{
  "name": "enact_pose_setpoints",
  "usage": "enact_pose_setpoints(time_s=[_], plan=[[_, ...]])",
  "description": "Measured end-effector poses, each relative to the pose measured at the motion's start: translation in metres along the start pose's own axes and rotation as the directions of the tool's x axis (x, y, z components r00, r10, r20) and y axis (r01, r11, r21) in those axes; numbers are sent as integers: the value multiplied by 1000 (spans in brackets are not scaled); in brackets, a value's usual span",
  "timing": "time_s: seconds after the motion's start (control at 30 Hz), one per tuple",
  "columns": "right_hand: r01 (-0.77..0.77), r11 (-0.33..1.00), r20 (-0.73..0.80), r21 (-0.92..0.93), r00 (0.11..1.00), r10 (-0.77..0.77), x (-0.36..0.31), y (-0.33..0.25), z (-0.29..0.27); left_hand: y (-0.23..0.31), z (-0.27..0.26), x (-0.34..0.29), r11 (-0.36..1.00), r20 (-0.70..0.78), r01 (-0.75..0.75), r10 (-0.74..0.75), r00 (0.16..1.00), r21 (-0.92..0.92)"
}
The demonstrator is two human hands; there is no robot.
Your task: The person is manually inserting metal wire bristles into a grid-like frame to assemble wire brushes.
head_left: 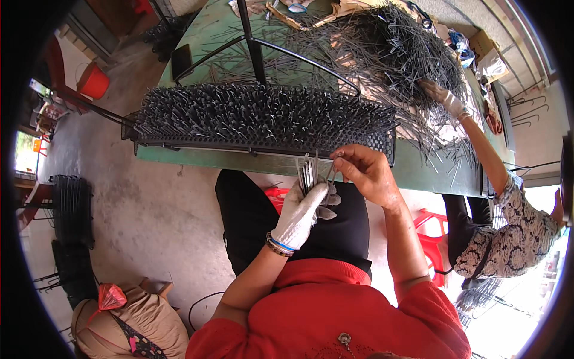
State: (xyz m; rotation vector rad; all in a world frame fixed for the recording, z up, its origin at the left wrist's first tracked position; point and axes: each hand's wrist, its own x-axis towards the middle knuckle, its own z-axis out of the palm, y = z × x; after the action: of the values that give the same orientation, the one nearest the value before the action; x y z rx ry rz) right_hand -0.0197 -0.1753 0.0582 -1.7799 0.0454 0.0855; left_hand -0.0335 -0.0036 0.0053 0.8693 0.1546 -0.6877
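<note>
My left hand [299,218], in a white glove, is closed around a small bundle of thin metal rods [308,173], their ends pointing up. Beside it, my bare right hand [368,173] pinches what looks like a single thin rod between thumb and forefinger, just in front of the rack's edge. The long black rack [203,143] has a perforated metal face. Dense rows of dark rods [239,113] stand in its holes, and bare holes show along its front and right end.
A green table [179,157] carries the rack, scattered rods and a large rod heap [406,54]. At right, a co-worker's gloved hand [442,99] reaches into that heap. A black frame [254,54] rises behind the rack. A red bucket [92,81] stands left.
</note>
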Motion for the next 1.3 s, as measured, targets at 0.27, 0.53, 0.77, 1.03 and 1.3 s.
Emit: enact_pose_setpoints(time_s=[0.27,0.53,0.77,1.03,1.3], plan=[[149,978,-156,143,980,-126,6,-6,-6,5,1,-1,998,-60,-28,24,998,-65],[275,959,-365,-75,887,-283,33,-3,-2,-1,-1,0,999,-24,31,-32,999,-38],[260,934,-373,-244,864,-338,38,1,4,1,-6,1,996,-42,89,-89,995,8],[281,883,-342,-377,843,-414,39,-2,4,-1,-6,1,995,-48,95,-95,994,-12],[346,803,-266,-485,817,-512,37,4,12,-3,-7,1,995,-38,103,-103,994,-11]])
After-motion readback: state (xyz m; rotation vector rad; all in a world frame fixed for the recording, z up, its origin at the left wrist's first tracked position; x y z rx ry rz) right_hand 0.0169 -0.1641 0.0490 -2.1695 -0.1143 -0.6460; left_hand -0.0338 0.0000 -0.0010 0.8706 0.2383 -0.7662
